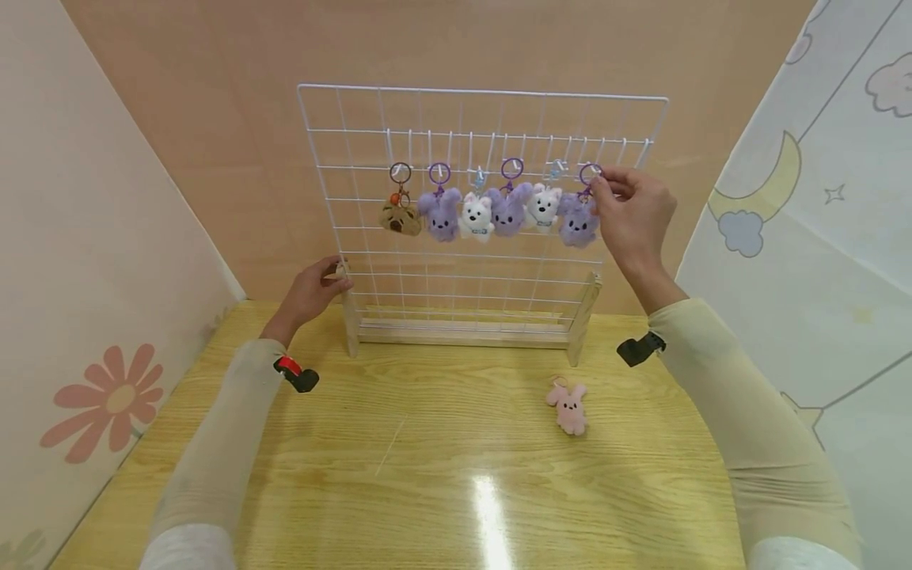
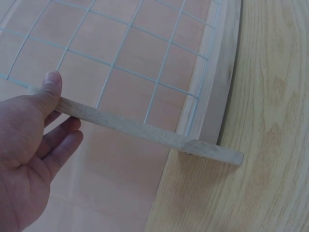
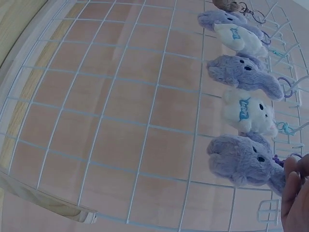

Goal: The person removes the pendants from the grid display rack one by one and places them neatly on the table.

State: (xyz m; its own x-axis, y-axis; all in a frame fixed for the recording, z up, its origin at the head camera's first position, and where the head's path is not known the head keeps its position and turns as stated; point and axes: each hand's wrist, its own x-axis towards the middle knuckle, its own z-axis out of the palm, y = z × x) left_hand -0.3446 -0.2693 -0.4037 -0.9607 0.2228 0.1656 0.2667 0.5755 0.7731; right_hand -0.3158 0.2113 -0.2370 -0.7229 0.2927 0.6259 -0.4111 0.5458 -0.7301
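My right hand (image 1: 637, 214) pinches the purple ring at the top of a fluffy purple bunny keychain (image 1: 579, 222), the rightmost in a row on a white wire grid rack (image 1: 484, 92). In the right wrist view, fingertips sit right at that ring beside the plush bunny (image 3: 241, 159). At the rack's left side, my left hand (image 1: 308, 293) grips the top of the wooden upright (image 2: 120, 123), thumb on one face and fingers behind. Left of the pinched keychain hang a white puppy keychain (image 1: 545, 207), another purple bunny (image 1: 509, 212) and several more plush keychains.
A pink bunny keychain (image 1: 570, 410) lies on the wooden table (image 1: 399, 475), in front of the rack's right leg (image 1: 583, 321). White hooks (image 1: 624, 150) line the grid's upper part. Printed walls stand left and right, with an orange-tan backdrop (image 1: 456, 39) behind.
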